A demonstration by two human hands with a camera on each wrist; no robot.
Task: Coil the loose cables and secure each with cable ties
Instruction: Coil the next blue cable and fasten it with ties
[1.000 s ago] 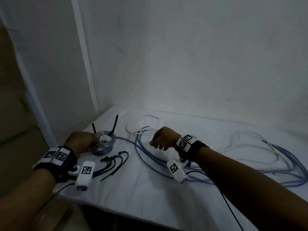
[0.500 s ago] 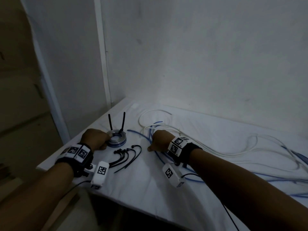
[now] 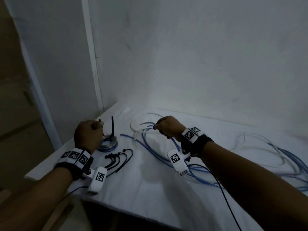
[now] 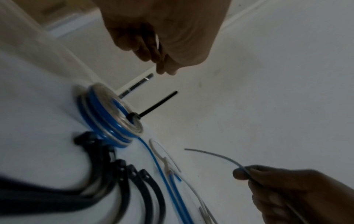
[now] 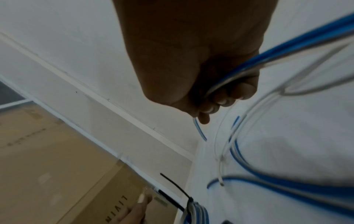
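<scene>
A small tied coil of blue and clear cable [image 3: 108,143] lies at the table's left, with two black tie tails [image 3: 113,125] standing up from it. My left hand [image 3: 88,132] hovers just above the coil with fingers loosely curled; its fingertips [image 5: 141,201] are beside one tail, and no grip shows. Raised above the table, my right hand [image 3: 168,127] grips a bundle of blue and white cable [image 5: 239,72], with a short blue end [image 5: 200,130] poking out of the fist. The loose cables [image 3: 266,155] trail off to the right.
Several spare black cable ties [image 3: 120,159] lie in front of the coil. The white table [image 3: 150,189] sits in a wall corner, its left edge close to my left wrist. A cardboard box [image 5: 57,166] stands beyond that edge.
My right hand has closed on the cable ends and lifted them off the table. My left hand has risen off the coil.
</scene>
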